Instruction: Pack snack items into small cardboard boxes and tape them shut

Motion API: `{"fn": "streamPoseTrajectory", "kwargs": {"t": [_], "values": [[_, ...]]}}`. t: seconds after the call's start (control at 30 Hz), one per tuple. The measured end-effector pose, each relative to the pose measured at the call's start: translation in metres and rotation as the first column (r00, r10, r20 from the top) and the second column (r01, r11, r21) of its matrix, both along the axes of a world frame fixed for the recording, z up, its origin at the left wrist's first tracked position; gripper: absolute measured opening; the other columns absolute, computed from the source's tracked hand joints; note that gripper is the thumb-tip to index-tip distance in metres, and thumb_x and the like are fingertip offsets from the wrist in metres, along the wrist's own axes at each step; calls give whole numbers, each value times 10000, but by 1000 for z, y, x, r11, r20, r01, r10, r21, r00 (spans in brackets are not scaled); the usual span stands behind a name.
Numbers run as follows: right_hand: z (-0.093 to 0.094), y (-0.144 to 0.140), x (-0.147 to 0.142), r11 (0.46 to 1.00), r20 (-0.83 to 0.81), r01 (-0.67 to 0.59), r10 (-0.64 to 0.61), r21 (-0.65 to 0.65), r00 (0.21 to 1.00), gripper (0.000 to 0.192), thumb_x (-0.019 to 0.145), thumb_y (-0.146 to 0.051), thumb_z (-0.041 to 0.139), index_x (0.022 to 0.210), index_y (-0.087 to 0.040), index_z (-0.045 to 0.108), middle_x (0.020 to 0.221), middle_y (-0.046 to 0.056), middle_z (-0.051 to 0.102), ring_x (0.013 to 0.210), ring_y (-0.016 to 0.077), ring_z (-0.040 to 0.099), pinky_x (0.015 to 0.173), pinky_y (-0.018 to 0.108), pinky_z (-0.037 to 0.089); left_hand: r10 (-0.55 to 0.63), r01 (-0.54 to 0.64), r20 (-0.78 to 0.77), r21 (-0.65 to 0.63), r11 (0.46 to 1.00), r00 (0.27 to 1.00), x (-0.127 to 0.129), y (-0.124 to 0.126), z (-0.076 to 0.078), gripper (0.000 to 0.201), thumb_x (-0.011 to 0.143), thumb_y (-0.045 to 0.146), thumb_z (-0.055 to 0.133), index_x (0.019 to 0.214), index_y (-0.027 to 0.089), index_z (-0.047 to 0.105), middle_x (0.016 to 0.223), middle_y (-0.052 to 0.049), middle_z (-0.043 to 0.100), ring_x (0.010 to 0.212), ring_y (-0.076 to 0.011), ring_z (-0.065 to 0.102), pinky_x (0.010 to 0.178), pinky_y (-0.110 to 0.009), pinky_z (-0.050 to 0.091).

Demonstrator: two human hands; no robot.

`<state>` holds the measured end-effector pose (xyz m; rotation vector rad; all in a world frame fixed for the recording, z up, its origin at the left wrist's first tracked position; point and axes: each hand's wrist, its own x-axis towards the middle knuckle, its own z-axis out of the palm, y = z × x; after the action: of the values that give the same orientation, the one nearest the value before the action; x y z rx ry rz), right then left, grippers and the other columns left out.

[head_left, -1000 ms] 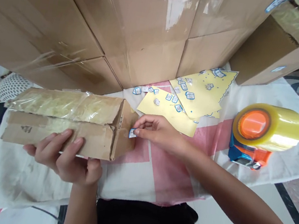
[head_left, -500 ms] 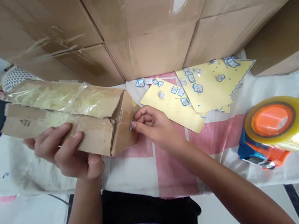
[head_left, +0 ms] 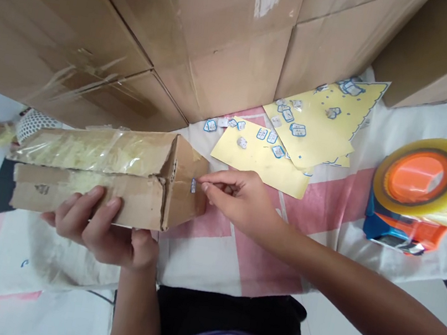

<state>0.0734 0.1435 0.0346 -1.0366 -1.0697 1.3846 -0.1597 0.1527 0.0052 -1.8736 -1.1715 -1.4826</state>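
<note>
Stacked cardboard cartons (head_left: 209,36) fill the back of the view, standing on a pink-and-white cloth (head_left: 261,251). On the right of it sits a tape dispenser (head_left: 420,197) with a yellowish roll, well apart from both hands.

The long taped box (head_left: 97,171) lies crosswise in front of the person, its end face turned right. The left hand (head_left: 103,228) is clamped on its near side from below, fingers curled up over the front face, keeping it steady.

Two yellow sticker sheets (head_left: 294,144) lie on the cloth just behind the right hand (head_left: 239,198), with loose stickers near their left edge.

The right hand's fingertips are together at a small blue-edged sticker (head_left: 193,185), which lies against the box's end face. Whether it is fully stuck down cannot be told.

Step in hand, by the look of it: sticking the label onto the box end. The next move would call for firm pressure across the sticker while the left hand braces the box.
</note>
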Motion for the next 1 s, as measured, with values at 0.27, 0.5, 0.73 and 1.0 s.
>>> {"fn": "streamPoseTrajectory", "kwargs": {"t": [0.27, 0.5, 0.73, 1.0], "values": [[10, -27, -7, 992, 74, -34, 43, -125, 996, 458, 930, -258, 578, 1360, -174, 712, 702, -18, 595, 612, 115, 476, 527, 246, 377, -30, 31, 14, -43, 999, 999, 4, -6, 5, 397, 790, 460, 490, 1094, 252, 640, 1163, -93, 636, 1234, -349, 548, 1228, -633, 232], [10, -46, -17, 997, 146, -82, 83, -12, 986, 573, 933, -190, 540, 1504, -176, 574, 789, -12, 582, 665, 121, 485, 600, 265, 423, -118, 118, 54, -1, 993, 992, 4, -3, 3, 410, 791, 429, 521, 1120, 253, 690, 1166, -83, 646, 1238, -363, 533, 1245, -663, 154], [4, -56, -22, 995, 220, -88, 73, 56, 973, 633, 926, -193, 554, 1557, -214, 496, 855, -4, 578, 699, 126, 511, 590, 255, 445, -84, 87, 74, -42, 995, 994, 11, -6, 8, 366, 785, 420, 521, 1080, 268, 677, 1139, -72, 638, 1231, -359, 534, 1246, -673, 172], [-5, -47, -14, 948, 222, -316, 303, 25, 927, 851, 896, -185, 621, 1668, -231, 267, 743, -64, 521, 653, 112, 483, 615, 244, 431, 1, 10, 68, -166, 986, 998, 16, -11, 11, 331, 799, 380, 513, 1090, 272, 628, 1176, -73, 610, 1248, -342, 512, 1288, -665, 97]]}}
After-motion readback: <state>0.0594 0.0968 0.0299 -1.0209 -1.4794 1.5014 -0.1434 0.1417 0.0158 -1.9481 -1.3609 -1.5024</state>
